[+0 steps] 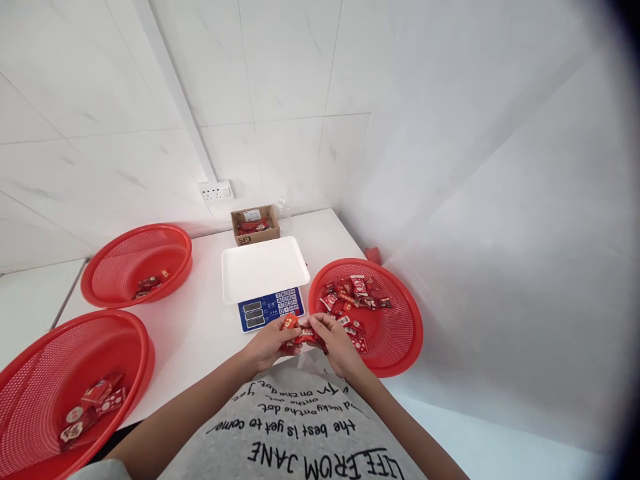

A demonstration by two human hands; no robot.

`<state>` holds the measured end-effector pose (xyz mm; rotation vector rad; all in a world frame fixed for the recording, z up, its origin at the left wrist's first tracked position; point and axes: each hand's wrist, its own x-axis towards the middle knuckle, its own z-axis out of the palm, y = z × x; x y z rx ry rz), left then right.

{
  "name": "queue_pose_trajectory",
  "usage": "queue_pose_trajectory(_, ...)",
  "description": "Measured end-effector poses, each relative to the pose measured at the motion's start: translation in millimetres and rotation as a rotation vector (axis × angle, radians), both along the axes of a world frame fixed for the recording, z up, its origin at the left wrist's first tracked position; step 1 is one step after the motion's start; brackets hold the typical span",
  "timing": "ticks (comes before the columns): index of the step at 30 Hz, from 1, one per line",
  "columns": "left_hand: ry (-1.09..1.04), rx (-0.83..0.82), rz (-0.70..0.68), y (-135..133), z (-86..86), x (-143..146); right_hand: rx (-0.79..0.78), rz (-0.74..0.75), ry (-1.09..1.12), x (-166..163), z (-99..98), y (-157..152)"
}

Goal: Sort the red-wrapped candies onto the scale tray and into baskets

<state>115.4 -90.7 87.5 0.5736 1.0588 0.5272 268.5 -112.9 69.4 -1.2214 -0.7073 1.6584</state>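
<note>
Bare table point(200, 327) lies open left of the scale point(263, 280), between it and the two left baskets point(137, 263) point(55, 387). The scale's white pan is bare. Behind it a box point(255, 225) stands near the wall. On the right, the third basket point(395, 320) sits just beside the scale and near the side wall, leaving only a narrow gap on either side. Both hands point(270, 343) point(336, 343) fill the table's near edge.

The cardboard box point(255, 225) bears "SF". The grey shirt point(300, 440), seen upside down, reads "LIFE FROM JANE" and "the best is yet to come".
</note>
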Motion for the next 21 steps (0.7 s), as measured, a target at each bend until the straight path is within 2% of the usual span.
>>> queue_pose_trajectory(3,-0.059,-0.051,0.075,5,-2.6,3,-0.084,-0.052,0.048,2,-0.9,2)
queue_pose_trajectory(7,-0.051,-0.083,0.180,20,-9.4,4,-0.109,-0.131,0.046,5,0.7,3)
queue_pose_trajectory(12,0.021,-0.017,0.329,64,-24.1,-11,-0.170,-0.187,0.043,17,-1.3,-2)
queue_pose_trajectory(17,0.096,0.041,0.466,115,-37.7,-35,-0.262,-0.238,0.011,33,-13.1,-12)
queue_pose_trajectory(21,0.197,0.055,0.514,138,-44.7,-49,-0.232,-0.279,0.001,42,-22.5,-15)
